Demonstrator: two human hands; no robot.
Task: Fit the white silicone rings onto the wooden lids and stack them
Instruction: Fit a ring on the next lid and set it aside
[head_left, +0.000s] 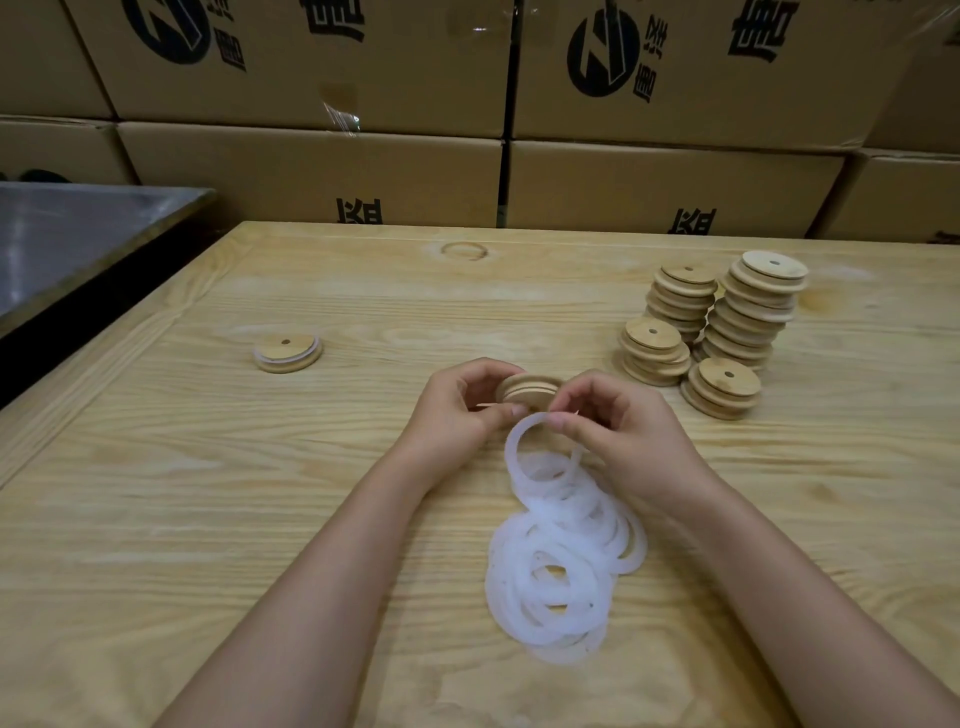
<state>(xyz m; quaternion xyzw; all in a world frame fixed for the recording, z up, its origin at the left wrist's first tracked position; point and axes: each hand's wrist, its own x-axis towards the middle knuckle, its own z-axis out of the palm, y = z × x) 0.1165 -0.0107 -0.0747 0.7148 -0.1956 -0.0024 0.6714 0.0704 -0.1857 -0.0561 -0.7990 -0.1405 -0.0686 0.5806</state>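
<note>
Well, far on the left sits a flat gray metal top (78, 234), smooth and a bit shiny. Next to it is a wooden table (208, 493) with wavy lines in the wood. On the table lies a finished lid (287, 353), round and flat, with a white band around it. In the middle, the left hand (457, 410) curls its fingers around a round wooden lid (527, 389), which is tilted. The right hand (623, 431) pinches a thin, bendy white ring (514, 436) just in front of that lid. Under the hands lies a heap of rings (561, 561), soft, floppy and milky white. On the right stand four stacks of lids (727, 322). Each lid is a smooth wooden disc with a small hole in the middle. Brown cardboard boxes (311, 166) make a wall behind the table.
</note>
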